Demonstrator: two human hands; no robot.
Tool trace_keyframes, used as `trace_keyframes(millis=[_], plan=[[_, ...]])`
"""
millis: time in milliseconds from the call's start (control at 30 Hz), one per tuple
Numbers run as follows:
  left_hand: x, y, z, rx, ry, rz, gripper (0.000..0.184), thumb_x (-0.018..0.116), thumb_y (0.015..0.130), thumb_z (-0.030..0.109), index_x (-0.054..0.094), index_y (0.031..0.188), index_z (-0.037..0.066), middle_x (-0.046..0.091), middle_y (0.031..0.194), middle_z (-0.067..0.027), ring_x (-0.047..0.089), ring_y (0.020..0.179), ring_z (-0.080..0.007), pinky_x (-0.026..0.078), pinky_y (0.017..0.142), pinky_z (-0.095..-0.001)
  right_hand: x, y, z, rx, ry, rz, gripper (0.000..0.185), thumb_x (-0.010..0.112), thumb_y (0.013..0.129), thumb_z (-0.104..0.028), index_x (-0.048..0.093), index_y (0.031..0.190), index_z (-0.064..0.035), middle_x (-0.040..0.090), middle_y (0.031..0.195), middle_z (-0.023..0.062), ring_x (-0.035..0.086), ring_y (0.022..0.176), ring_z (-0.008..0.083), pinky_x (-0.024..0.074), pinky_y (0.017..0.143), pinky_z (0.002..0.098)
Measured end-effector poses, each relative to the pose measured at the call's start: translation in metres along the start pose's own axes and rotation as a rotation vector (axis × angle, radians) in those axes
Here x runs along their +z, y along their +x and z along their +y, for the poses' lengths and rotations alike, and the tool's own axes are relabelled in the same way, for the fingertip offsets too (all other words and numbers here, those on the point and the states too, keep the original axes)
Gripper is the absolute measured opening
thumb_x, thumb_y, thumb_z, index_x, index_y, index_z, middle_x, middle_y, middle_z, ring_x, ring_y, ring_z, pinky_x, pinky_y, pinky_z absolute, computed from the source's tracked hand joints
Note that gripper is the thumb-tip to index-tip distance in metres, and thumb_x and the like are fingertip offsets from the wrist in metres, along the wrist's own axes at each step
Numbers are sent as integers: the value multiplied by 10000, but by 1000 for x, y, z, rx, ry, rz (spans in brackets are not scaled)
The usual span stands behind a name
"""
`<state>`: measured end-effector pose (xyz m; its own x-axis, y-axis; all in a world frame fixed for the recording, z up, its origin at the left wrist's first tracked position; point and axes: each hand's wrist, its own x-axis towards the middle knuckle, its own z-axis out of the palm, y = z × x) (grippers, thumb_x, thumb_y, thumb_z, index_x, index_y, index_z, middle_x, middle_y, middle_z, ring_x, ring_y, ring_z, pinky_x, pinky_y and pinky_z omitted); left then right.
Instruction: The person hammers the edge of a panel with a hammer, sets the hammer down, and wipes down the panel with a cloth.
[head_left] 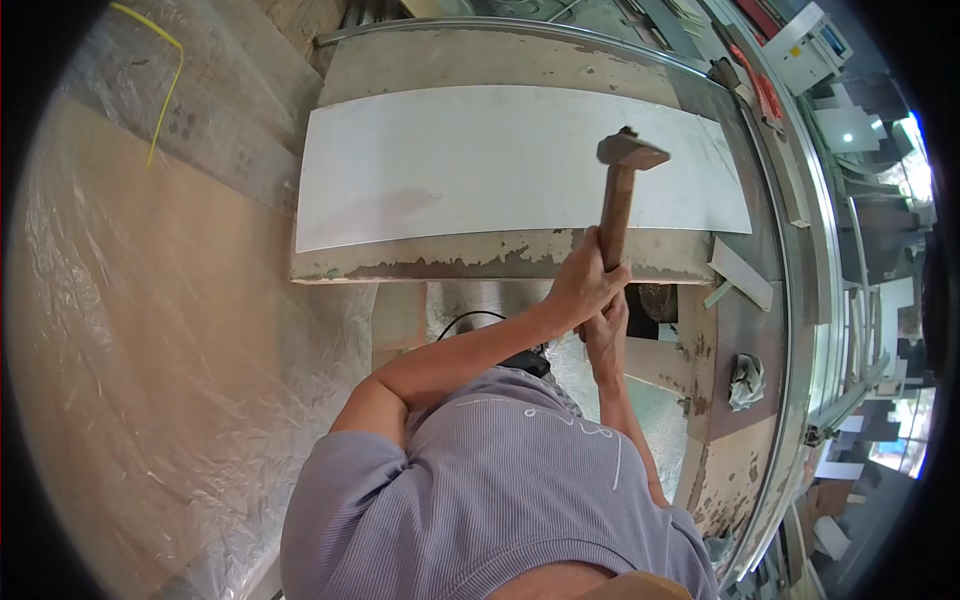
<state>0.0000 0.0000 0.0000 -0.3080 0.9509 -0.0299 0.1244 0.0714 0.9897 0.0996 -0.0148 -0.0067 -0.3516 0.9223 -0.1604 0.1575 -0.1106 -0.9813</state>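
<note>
The left hand (583, 287) and right hand (606, 335) curl around a brown wooden-handled metal hammer (618, 205), at one o'clock against a long white panel (450, 160); apparently poised, the next move calling for steady control.

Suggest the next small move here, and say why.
Probably draw the hammer back, clear of the white panel, to spare its surface: left hand and right hand both grip the tool, whose head overlaps that panel in view.

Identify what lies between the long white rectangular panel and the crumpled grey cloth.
Head view: a short flat white piece with a pale green strip beside it lies between the panel and cloth.
</note>
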Motion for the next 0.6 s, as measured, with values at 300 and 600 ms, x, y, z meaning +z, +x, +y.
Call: trace_keyframes(millis=[300,600], plan=[[-6,-27,-88,-258,-139,59,429,599,766,248,454,991,-87,619,770,-217,645,731,-352,502,667,-399,24,-17,53,238,17,-126,334,599,829,-310,467,971,-38,460,582,-12,411,441,53,300,387,210],[-1,-32,-108,-272,-54,23,460,572,778,214,400,1066,-101,621,750,-167,639,718,-294,504,688,-364,22,-19,72,250,-38,-150,372,586,825,-337,448,962,-20,490,620,11,470,484,79,352,411,239]])
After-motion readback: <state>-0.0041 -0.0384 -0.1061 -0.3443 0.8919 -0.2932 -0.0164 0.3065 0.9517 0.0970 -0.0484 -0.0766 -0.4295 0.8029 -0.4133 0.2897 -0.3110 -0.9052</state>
